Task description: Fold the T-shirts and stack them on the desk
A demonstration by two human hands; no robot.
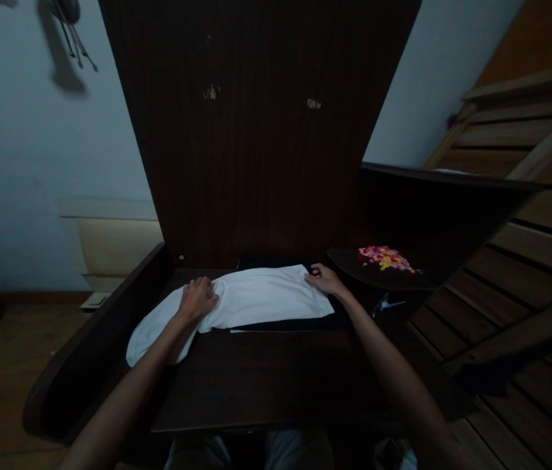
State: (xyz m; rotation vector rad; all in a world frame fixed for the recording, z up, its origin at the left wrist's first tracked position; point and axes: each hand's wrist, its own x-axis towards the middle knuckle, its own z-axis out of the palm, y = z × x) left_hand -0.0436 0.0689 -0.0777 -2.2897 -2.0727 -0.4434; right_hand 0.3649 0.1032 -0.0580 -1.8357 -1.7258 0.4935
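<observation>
A long, folded white cloth (266, 297) lies across the dark desk, its left end rounded and its right end cut square. It looks like soft fabric, perhaps a garment; the kind is not clear. My left hand (199, 298) rests on it left of the middle, fingers bent into the fabric where it puckers. At the upper right edge, my right hand (325, 279) has its thumb on the cloth and its fingers curled at the border. Dark fabric (300, 324) shows beneath the white cloth along its front side.
Pink and yellow flower-like bits (386, 257) lie on a rounded shelf (339, 261) at the right. A dark raised side panel (94, 339) borders the desk (251, 385) on the left. A tall dark back panel (261, 143) rises behind. Wooden slats (540, 254) stand at far right.
</observation>
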